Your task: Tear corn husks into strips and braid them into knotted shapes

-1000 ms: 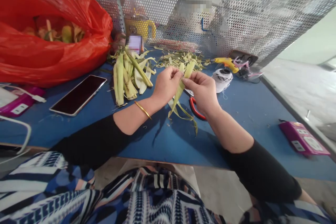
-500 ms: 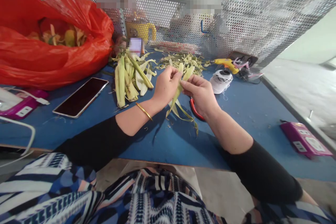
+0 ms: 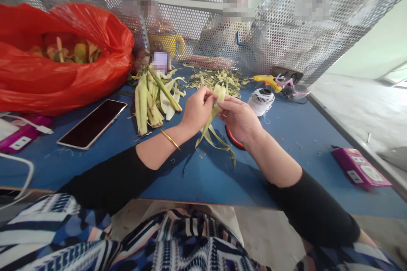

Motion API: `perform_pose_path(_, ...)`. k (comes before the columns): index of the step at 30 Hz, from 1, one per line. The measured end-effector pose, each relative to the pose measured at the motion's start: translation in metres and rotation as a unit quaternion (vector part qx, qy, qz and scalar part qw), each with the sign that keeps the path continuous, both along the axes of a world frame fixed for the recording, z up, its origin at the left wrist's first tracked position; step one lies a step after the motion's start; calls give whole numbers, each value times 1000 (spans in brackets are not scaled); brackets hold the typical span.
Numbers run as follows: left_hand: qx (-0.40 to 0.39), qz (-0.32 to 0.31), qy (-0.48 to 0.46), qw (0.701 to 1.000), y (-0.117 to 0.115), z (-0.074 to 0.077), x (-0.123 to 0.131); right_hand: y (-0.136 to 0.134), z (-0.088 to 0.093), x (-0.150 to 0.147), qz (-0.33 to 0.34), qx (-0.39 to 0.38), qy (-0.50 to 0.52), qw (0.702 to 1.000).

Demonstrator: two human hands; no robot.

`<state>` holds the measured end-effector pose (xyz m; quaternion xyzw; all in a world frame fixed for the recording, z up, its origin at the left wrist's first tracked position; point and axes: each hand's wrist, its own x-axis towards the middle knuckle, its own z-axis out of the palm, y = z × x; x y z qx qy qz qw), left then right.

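Observation:
Pale green corn husk strips (image 3: 220, 92) are pinched between both hands, their wide ends up and their thin tails hanging toward me. My left hand (image 3: 199, 108) is closed on them from the left, a gold bangle at its wrist. From the right, my right hand (image 3: 238, 116) grips the same strips with thumb and fingers. Under the right hand, partly hidden, lies a red curved handle (image 3: 233, 137). A spool of white string (image 3: 261, 101) stands just right of that hand. Left of my hands lies a pile of corn husks (image 3: 155, 99).
Husk scraps (image 3: 213, 79) lie along the back by the perforated metal screen (image 3: 190, 17). A red plastic bag (image 3: 95, 80) fills the left, with a phone (image 3: 93, 124) before it. A yellow glue gun (image 3: 268, 81) and glasses (image 3: 291, 84) lie back right; a purple power strip (image 3: 359, 167) sits right.
My hands have come closer together, and the husk's upper ends, spread apart before, now lie together. The camera view has shifted slightly.

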<state>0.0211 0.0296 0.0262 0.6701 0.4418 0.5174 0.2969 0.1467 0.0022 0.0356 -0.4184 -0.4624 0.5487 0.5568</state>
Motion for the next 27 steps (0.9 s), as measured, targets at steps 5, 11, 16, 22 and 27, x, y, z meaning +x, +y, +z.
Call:
perform_pose_path(5,-6,-5,-2,1000,-2,1,1,-2,1,-1,-27,59,-43,997)
perform_pose_path(11,-13,-1,-21,1000,-4,3,2,1,2,1,-50,104,-64,991)
perform_pose_path(16,-7,29,-41,999,1,1,0,-3,-1,-6,-24,48,-51,997)
perform_pose_path(22,-17,42,-61,997,5,-3,1,-7,-6,-14,-31,52,-56,997)
perform_pose_path(27,-12,42,-88,995,5,-8,3,-7,-4,-13,-58,137,-115,982)
